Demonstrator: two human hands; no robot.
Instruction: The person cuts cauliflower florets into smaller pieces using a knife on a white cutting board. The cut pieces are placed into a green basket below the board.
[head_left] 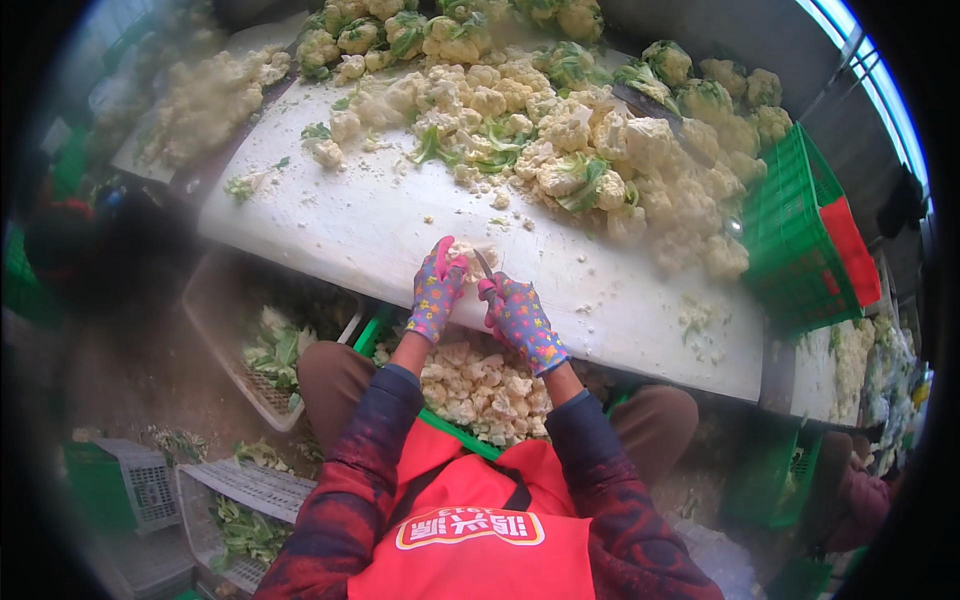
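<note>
At the table's (330, 225) near edge my left hand (437, 290) grips a cauliflower piece (467, 257) while my right hand (520, 320) is closed on a knife (484, 264). I judge the blade, close to my left fingers, could slip and nick the glove.

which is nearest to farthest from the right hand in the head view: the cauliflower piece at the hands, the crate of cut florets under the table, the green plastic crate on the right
1. Small white cauliflower piece, just left of the right hand, at its fingertips.
2. Crate of cut white florets, directly below the right hand, under the white table edge.
3. Green plastic crate, far off to the right, at the table's end.
</note>
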